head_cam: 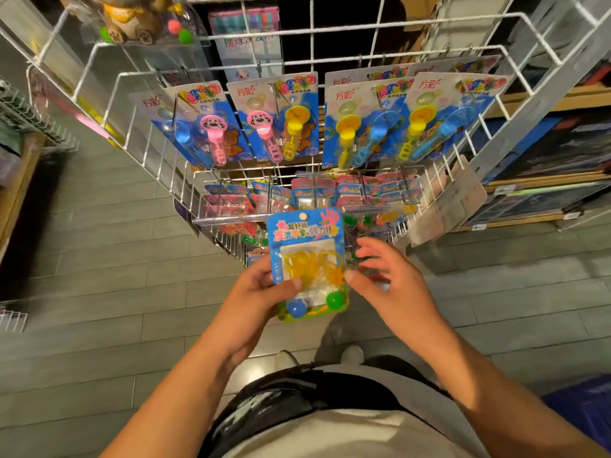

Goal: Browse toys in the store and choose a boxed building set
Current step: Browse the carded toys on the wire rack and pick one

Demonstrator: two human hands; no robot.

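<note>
A blue blister card [305, 233] holds yellow sticky toys and two small balls, one blue and one green. My left hand [261, 289] grips its left edge, thumb across the clear front. My right hand [385, 276] is at the card's right side, thumb tip touching the plastic, fingers spread and blurred. Dark boxed sets [562, 150] lie on wooden shelves at the right, away from both hands.
A white wire rack [310, 57] stands in front of me, hung with carded bubble-wand toys [274, 117] above and small pink and blue packs [310, 193] below. A bagged plush toy [139, 21] hangs top left. Grey plank floor [109, 246] lies to the left.
</note>
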